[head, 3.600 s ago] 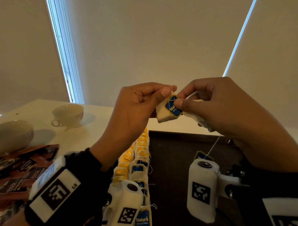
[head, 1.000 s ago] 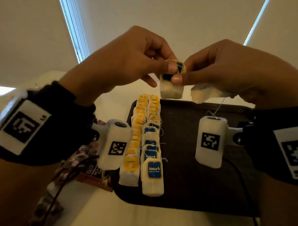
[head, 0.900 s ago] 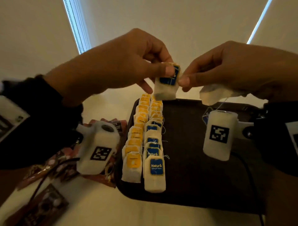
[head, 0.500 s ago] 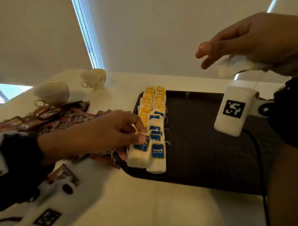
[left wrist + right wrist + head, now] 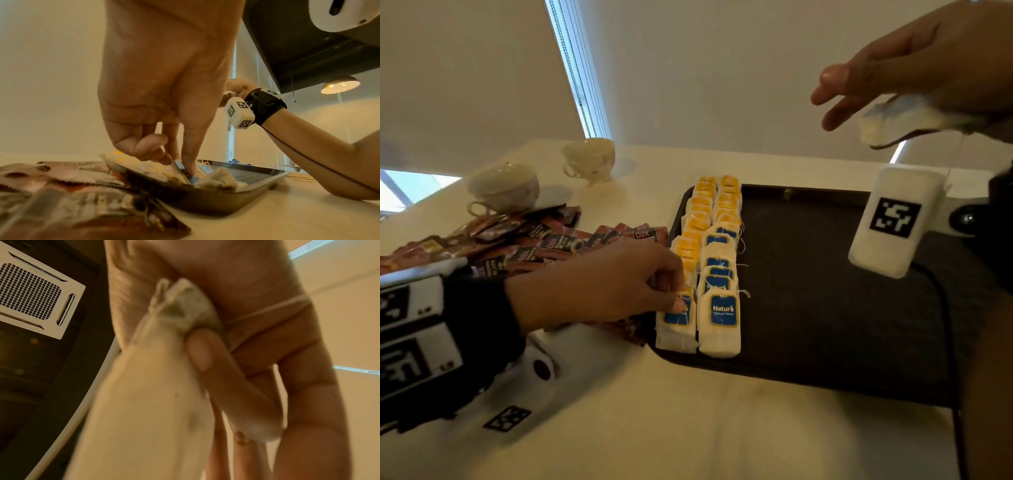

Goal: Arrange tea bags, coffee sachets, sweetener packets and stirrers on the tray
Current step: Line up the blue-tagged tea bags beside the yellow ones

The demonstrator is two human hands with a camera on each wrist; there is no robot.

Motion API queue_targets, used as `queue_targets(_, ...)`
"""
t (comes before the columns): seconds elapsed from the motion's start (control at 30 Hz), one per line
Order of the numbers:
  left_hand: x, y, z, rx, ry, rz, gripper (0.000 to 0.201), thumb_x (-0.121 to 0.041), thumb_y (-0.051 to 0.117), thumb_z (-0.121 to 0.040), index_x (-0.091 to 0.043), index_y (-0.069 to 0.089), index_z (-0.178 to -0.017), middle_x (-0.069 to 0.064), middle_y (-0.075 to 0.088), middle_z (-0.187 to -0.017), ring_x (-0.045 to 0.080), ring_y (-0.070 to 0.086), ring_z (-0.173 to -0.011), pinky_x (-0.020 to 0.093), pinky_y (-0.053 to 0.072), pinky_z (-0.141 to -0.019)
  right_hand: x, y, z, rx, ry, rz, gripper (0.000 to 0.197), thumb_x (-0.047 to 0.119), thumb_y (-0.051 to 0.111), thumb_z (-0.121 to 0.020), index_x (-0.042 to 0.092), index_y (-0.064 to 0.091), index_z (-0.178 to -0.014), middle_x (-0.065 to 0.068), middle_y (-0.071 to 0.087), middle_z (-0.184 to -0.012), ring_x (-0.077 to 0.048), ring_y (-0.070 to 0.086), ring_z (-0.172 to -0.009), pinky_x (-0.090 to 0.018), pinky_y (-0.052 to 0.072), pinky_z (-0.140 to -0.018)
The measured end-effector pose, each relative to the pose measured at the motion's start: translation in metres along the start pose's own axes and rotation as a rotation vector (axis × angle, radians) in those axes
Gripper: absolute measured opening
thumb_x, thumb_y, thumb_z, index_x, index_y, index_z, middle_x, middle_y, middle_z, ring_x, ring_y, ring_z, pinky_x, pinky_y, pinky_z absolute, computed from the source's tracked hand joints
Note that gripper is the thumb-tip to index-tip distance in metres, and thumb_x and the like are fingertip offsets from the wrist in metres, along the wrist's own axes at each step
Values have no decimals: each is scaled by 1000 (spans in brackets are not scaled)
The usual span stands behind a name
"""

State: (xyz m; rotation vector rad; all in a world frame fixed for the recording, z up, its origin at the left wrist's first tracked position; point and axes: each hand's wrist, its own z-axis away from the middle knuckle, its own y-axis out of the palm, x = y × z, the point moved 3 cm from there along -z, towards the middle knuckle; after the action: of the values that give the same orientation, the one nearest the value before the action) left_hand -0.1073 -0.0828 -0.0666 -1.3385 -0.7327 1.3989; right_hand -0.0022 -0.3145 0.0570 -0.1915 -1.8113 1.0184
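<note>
A dark tray (image 5: 825, 308) holds two columns of tea bags (image 5: 717, 246), yellow tags at the back and blue tags at the front. My left hand (image 5: 678, 299) pinches the top of a blue-tagged tea bag (image 5: 676, 323) that lies at the front of the left column. In the left wrist view my left hand (image 5: 179, 160) has its fingertips down on the blue tag (image 5: 180, 164). My right hand (image 5: 837, 92) is raised at the upper right, thumb and forefinger stretched out. Its lower fingers curl round a second tea bag (image 5: 893, 120), seen close up as a tea bag (image 5: 154, 386) with its string across the palm.
A heap of brown coffee sachets (image 5: 534, 240) lies left of the tray, touching its edge. Two pale cups (image 5: 589, 159) (image 5: 503, 185) stand behind them. Thin pale sticks (image 5: 302, 177) lie on the table beyond the tray. The tray's right half (image 5: 859, 342) is bare.
My left hand brought the blue-tagged tea bag down from between both hands onto the front of the left column. The right hand let go of that bag and stayed raised with the other one.
</note>
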Motion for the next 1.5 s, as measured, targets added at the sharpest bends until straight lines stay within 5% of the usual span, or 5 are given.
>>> queue_targets(0.13, -5, -2, -4, 2, 46, -67, 18, -40, 65, -84, -42, 48, -78, -16, 55, -86, -2, 52, -79, 8, 41, -65, 1, 0, -3, -38, 39, -35, 59, 69, 61, -49, 31, 67, -94, 20, 71, -80, 10, 64, -71, -6, 44, -42)
queue_targets(0.67, -16, 3, 9, 20, 146, -192, 17, -51, 60, -82, -45, 44, -85, -23, 46, -91, -4, 47, -83, 9, 37, -64, 7, 3, -1, -50, 64, -38, 57, 64, 59, -47, 27, 69, -90, 15, 72, -78, 3, 67, -70, -8, 47, -46)
queue_targets(1.03, -18, 2, -1, -6, 160, -297, 27, -52, 55, -86, -46, 43, -109, -26, 38, -101, -8, 42, -78, 7, 37, -64, 17, 19, -1, -62, 104, -192, 43, 50, 58, -76, 14, 69, -99, -2, 72, -87, -2, 67, -60, -14, 50, -50)
queue_targets(1.23, -50, -58, -11, -376, 256, 443, 46, -76, 54, -70, -35, 65, -87, -19, 68, -85, -1, 64, -75, 17, 51, -56, 26, 40, -11, -38, 27, -273, 42, 50, 52, -86, 14, 67, -100, -1, 70, -81, -5, 66, -61, -19, 52, -58)
queue_targets(1.5, -72, -91, -45, -345, 263, 891, 30, -34, 61, -74, -12, 67, -92, -1, 73, -84, 6, 68, -74, 16, 49, -55, 25, 50, -24, -104, 49, -293, 51, 59, 33, -91, 20, 65, -91, 0, 68, -78, -11, 67, -63, -26, 56, -61)
